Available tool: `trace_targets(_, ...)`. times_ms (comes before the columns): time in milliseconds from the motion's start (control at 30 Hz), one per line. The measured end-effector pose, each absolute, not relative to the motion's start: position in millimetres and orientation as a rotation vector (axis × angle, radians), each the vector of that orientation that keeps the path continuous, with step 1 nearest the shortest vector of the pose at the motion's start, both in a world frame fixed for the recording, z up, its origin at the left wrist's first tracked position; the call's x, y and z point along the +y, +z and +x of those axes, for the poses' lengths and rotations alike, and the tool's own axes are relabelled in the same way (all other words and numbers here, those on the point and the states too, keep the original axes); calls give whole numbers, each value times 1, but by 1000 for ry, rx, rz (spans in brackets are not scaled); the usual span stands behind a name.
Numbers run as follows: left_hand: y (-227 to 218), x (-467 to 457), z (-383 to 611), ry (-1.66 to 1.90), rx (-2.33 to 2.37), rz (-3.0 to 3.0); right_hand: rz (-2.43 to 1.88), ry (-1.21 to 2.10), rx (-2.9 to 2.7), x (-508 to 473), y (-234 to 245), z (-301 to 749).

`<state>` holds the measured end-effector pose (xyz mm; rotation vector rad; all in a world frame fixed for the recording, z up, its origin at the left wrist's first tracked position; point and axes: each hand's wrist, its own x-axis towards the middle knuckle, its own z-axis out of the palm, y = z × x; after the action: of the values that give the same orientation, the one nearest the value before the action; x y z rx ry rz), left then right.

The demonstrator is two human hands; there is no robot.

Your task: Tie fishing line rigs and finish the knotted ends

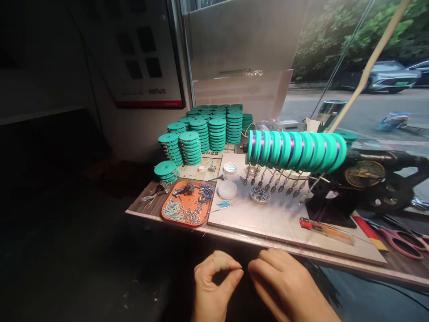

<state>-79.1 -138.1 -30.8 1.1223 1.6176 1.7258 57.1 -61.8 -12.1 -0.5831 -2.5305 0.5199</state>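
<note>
My left hand (214, 286) and my right hand (284, 286) are low in front of the table edge, close together. Both are pinched, thumb against fingertips, with a bandage on the left thumb. Fine purple line seems to run from them up toward a row of teal spools (296, 151) on a winding machine (365, 183); what the fingers grip is too thin to make out. Small metal spring weights (275, 182) hang below the spools.
Stacks of teal discs (204, 132) stand at the back. An orange tray (186, 203) holds small metal parts. A white board (284, 223) carries small dishes (260, 195), a red-tipped tool (325, 229). Pink scissors (404, 239) lie at the right.
</note>
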Motion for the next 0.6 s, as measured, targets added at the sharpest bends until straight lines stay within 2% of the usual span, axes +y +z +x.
trace_targets(300,-27,-137,-79,1586,1691,1239,-527,525,-2584,-59,-6,53)
trace_targets(600,-42,-141,-81,1778,1639,1342,-520,581,-2481,-60,-1,51)
